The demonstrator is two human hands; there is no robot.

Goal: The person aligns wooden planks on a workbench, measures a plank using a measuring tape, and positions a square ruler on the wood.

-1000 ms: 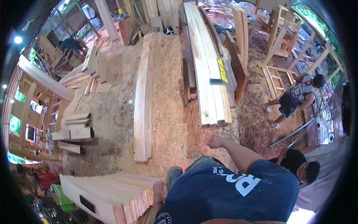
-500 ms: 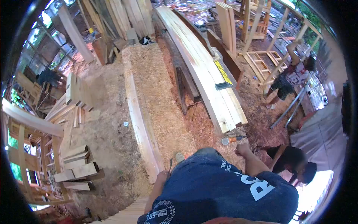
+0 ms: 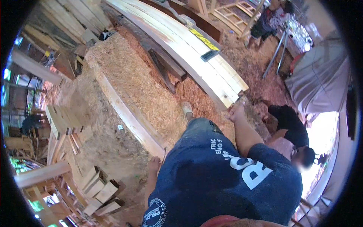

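My right hand (image 3: 236,112) is at the near end of the long pale planks (image 3: 223,77), its fingers curled by the cut ends. Whatever it may hold is hidden. Low beside my shirt, my left hand (image 3: 154,164) is closed next to the near end of a long timber (image 3: 130,119) on the ground. A thin dark thing (image 3: 164,153) sticks up by its fingers; I cannot make out what it is. On the planks lies a yellow strip (image 3: 204,39) with dark marks and a dark block (image 3: 210,55) at its near end.
Wood shavings (image 3: 124,64) cover the ground. Short timber offcuts (image 3: 100,187) lie at lower left, with stacked boards (image 3: 62,119) beyond. A person in black (image 3: 289,125) crouches close at right; another person (image 3: 270,20) stands farther back near metal poles (image 3: 278,51).
My view has swung, and my right hand has moved up to the plank ends. The orange-handled tool beside it no longer shows. My shoe now shows below the planks.
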